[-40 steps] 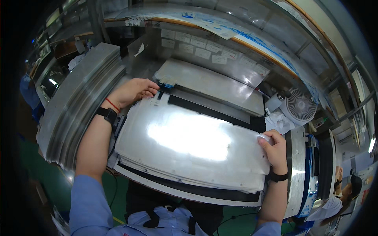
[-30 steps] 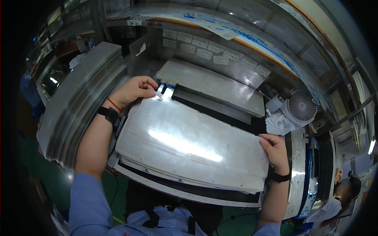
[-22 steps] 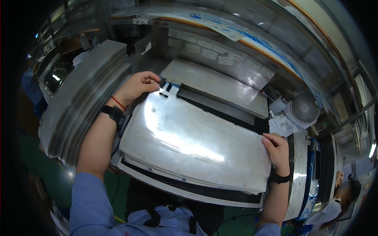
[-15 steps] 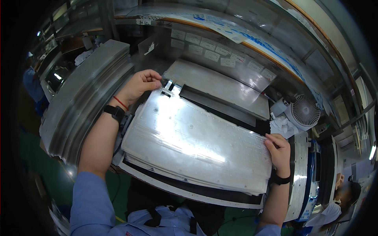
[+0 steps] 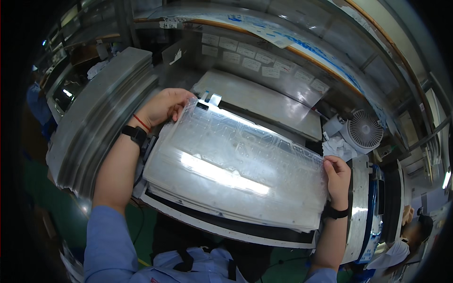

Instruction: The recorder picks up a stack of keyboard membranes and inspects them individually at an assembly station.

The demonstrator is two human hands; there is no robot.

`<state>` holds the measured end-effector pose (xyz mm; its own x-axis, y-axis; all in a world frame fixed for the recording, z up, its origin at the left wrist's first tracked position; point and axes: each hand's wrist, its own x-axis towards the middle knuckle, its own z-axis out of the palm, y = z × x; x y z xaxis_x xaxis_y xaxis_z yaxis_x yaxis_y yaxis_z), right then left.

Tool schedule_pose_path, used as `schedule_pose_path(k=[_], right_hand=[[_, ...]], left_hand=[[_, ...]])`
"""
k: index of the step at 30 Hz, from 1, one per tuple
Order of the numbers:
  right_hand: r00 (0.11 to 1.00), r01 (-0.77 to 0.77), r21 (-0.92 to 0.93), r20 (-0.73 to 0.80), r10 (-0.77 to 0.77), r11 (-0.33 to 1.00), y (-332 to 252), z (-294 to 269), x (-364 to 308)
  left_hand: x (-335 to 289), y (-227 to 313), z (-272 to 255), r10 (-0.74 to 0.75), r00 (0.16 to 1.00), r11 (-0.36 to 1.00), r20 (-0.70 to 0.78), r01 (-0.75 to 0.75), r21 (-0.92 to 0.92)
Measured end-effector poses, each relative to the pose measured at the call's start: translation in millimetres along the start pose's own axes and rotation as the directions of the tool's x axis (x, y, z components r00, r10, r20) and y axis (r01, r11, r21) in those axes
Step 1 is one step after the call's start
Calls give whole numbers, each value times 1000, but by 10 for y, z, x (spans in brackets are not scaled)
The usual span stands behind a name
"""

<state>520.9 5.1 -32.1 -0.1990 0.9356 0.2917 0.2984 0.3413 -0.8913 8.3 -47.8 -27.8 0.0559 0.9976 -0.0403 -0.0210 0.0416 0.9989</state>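
A clear plastic film with fine printed circuit traces spans the space between my hands, above a stack of flat metal plates. At its far left corner my left hand is closed, pinching the film's edge between thumb and fingers. My right hand pinches the far right corner. Near the left corner the film carries a small tail and a dark patch beside it. Light glares off the surface, so where the film touches the plates is hard to see.
Tall stacked metal plates stand at the left. Behind the work lies another flat metal plate. A white fan and crumpled white cloth sit at the back right. Another person is at the right edge.
The film's far edge has come up and its traces now show clearly, covering the dark strip behind the stack. My left hand has closed more tightly at the corner; my right has risen slightly.
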Motion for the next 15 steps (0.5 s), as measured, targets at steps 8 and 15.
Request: schedule_pose_path(k=[8,15], right_hand=[[998,12,-22,-62,-13,1000,36,-31,17],[992,-68,305,-82,97,950,36,-62,38]], left_hand=[[-37,56,108,3,1000,984,21,-7,180],[40,-23,9,96,984,994,-148,-102,-28]])
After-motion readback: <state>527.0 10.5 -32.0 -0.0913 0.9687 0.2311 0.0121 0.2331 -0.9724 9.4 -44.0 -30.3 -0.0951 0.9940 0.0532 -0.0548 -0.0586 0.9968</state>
